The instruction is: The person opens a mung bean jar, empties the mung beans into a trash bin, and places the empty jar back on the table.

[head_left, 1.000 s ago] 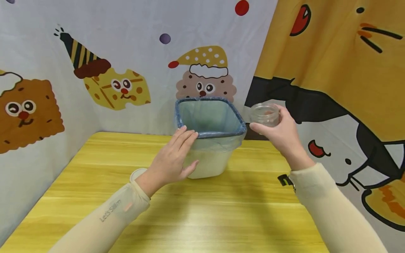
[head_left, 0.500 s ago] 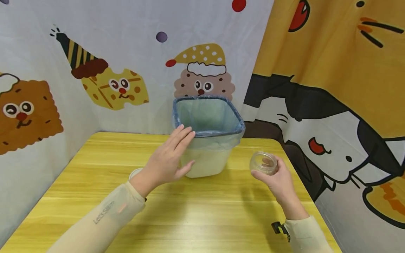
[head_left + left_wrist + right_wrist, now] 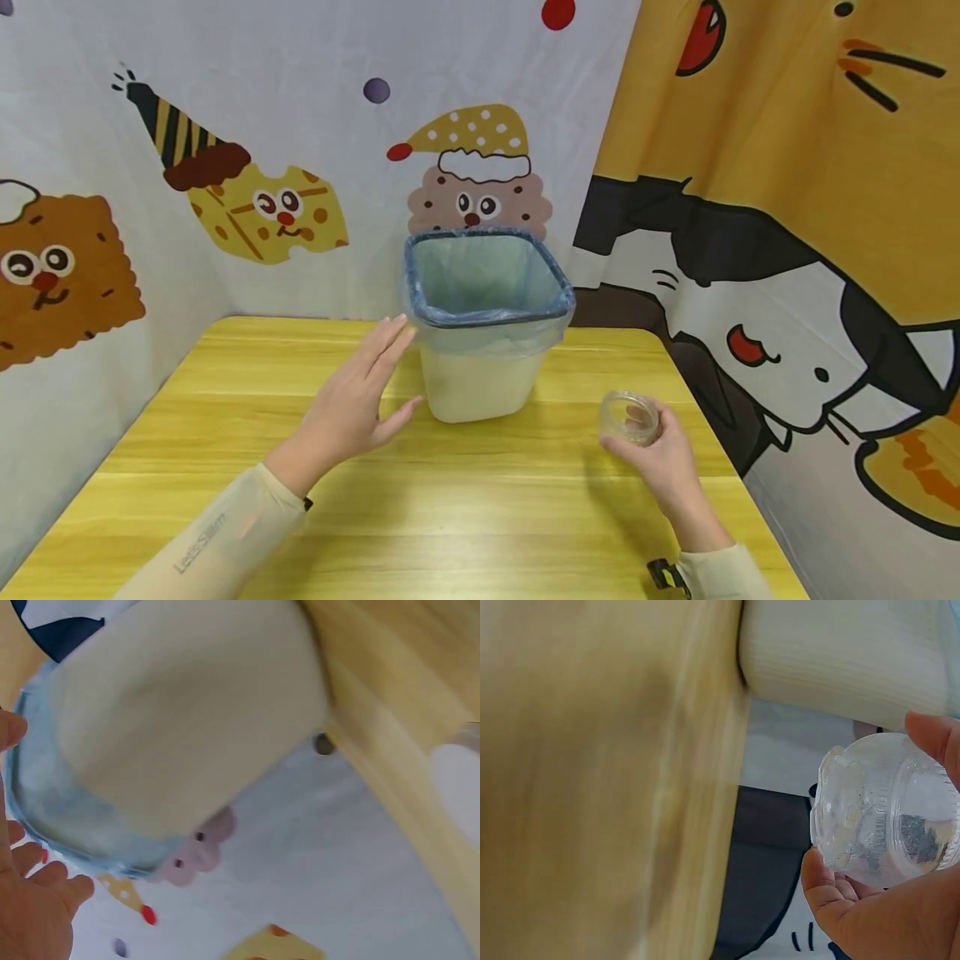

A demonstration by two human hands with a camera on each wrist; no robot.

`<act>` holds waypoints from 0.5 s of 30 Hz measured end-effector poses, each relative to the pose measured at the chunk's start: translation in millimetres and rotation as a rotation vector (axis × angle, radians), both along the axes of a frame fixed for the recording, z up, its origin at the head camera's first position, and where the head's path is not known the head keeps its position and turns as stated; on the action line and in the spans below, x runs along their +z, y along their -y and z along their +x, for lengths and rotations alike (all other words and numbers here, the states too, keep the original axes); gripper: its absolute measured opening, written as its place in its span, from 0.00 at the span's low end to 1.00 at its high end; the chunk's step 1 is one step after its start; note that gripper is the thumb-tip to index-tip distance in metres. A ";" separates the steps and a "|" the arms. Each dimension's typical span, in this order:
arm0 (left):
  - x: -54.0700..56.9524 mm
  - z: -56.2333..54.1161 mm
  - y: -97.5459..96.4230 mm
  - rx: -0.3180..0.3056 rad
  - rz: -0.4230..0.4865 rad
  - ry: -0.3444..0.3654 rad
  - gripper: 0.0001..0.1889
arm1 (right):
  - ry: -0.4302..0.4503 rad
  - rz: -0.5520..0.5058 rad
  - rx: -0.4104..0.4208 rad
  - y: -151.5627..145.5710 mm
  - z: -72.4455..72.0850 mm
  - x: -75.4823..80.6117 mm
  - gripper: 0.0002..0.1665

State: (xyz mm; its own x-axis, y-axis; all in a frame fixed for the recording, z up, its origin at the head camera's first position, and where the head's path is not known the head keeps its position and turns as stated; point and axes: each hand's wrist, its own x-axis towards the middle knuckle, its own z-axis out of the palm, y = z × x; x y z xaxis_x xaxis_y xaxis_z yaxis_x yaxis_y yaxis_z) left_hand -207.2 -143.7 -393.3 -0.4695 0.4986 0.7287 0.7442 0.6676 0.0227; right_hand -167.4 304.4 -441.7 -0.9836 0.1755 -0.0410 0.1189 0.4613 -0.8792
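Note:
My right hand (image 3: pixel 667 458) grips a clear jar (image 3: pixel 626 417) with no lid on it, to the right of the bin. In the right wrist view the thumb and fingers curl round the transparent jar (image 3: pixel 877 810). My left hand (image 3: pixel 348 404) is held with straight fingers just left of the bin. The cream bin (image 3: pixel 483 383) stands upright and has a bluish plastic bag folded over its rim (image 3: pixel 491 317). From the left wrist view, the fingers (image 3: pixel 56 877) appear close to the bag-covered rim; whether they touch it I cannot tell.
A yellow wood-grain table (image 3: pixel 480 508) bears the bin. Behind it hangs a white cloth (image 3: pixel 300 83) printed with cartoon food, and at right an orange cartoon curtain (image 3: pixel 787 167). A white round thing (image 3: pixel 457 780) shows at the left wrist view's edge.
My right hand has lowered the jar from beside the bin's rim to near the table. The left hand has drawn back from the rim, toward the left.

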 end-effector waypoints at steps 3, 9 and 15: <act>-13.5 1.6 14.0 0.092 -0.005 0.110 0.41 | 0.021 -0.003 0.002 -0.4 1.4 -7.5 0.63; -40.0 -1.9 44.7 0.297 -0.131 0.478 0.41 | 0.047 -0.029 0.006 1.4 6.4 -18.7 0.63; -62.6 -6.2 66.7 0.369 -0.192 0.679 0.42 | 0.046 -0.031 0.037 4.4 10.0 -24.0 0.63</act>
